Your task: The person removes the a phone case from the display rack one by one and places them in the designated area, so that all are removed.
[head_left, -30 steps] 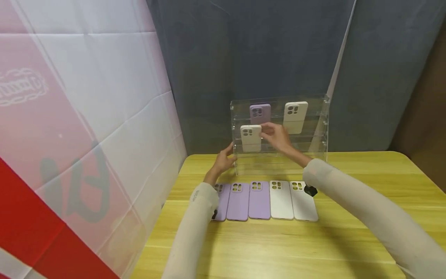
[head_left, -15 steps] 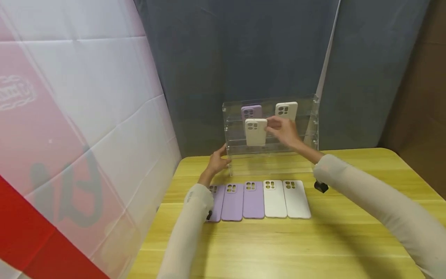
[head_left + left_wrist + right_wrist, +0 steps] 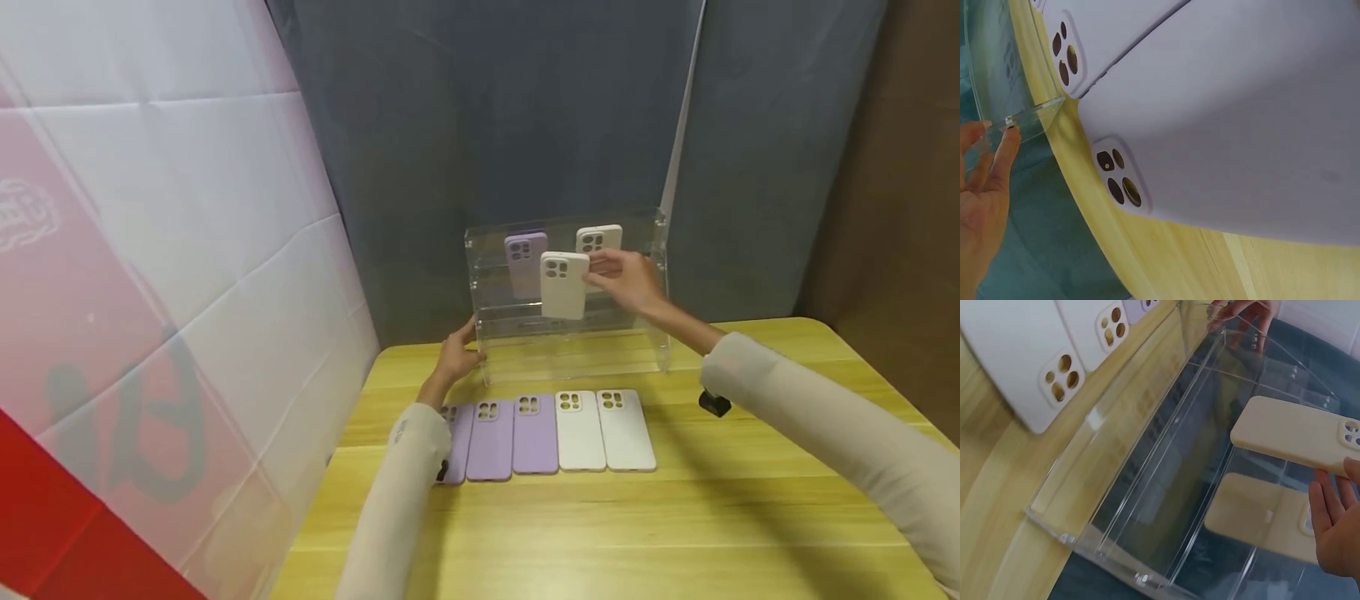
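My right hand (image 3: 630, 283) pinches a cream-white phone case (image 3: 562, 287) by its right edge, holding it upright before the clear acrylic display stand (image 3: 517, 354). In the right wrist view, thumb and fingers grip this case (image 3: 1285, 425) near its camera cutouts, above another white case (image 3: 1250, 509) on the stand. At the stand's left side edge, my left hand (image 3: 456, 357) holds on with thumb and fingers, seen also in the left wrist view. A purple case (image 3: 525, 279) stands on the upper tier at left, and a white case (image 3: 613, 237) at right, partly hidden.
A row of purple cases (image 3: 491, 446) and white cases (image 3: 581, 442) lies on the wooden table (image 3: 585, 542) before the stand. My left sleeve covers part of the leftmost one. A grey curtain (image 3: 562, 108) hangs behind, a white-and-pink sheet (image 3: 225, 208) at left.
My right hand has lifted the white case from the stand's lower left tier and carried it right, in front of the upper tier. My left hand stays at the stand's side; the head view has shifted.
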Motion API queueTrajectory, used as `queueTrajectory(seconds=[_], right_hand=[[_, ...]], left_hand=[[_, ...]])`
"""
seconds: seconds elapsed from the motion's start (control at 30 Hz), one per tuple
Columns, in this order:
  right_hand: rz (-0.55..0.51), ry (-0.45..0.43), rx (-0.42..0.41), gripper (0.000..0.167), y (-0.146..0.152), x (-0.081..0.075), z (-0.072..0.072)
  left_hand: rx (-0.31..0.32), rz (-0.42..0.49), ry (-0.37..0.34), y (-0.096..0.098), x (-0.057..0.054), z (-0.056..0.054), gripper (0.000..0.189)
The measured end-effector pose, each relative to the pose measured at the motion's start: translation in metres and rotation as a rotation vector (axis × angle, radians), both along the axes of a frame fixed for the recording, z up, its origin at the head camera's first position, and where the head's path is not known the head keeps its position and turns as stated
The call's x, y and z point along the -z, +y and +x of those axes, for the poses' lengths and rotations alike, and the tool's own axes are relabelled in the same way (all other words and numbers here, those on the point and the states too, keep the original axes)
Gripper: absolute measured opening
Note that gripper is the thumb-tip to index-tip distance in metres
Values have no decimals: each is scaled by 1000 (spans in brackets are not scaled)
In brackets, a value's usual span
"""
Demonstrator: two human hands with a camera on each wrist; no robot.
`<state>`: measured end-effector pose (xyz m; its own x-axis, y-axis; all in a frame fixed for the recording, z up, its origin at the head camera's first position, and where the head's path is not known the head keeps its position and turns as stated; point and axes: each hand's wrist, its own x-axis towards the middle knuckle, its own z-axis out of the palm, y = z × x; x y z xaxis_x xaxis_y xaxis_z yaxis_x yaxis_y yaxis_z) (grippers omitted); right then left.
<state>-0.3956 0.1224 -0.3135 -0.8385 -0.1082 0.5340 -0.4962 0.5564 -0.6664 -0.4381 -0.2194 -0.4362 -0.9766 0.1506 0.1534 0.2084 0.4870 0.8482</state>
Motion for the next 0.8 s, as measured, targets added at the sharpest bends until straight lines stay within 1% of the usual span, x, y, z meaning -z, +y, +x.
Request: queueTrajectory(seconds=[0.17, 0.47, 0.6, 0.8], right_hand=[[-18, -14, -21, 35, 12, 5, 3], [47, -17, 15, 37, 34, 19, 8], [53, -21, 17, 37, 42, 24, 9], [61, -35, 20, 39, 57, 34, 13]], left_hand=[[-8, 5, -4, -3, 1, -3, 91], [5, 12, -15, -8, 2, -5, 89], [13, 20, -3, -9, 2, -6, 88], [17, 31, -5, -9, 1, -5, 87]])
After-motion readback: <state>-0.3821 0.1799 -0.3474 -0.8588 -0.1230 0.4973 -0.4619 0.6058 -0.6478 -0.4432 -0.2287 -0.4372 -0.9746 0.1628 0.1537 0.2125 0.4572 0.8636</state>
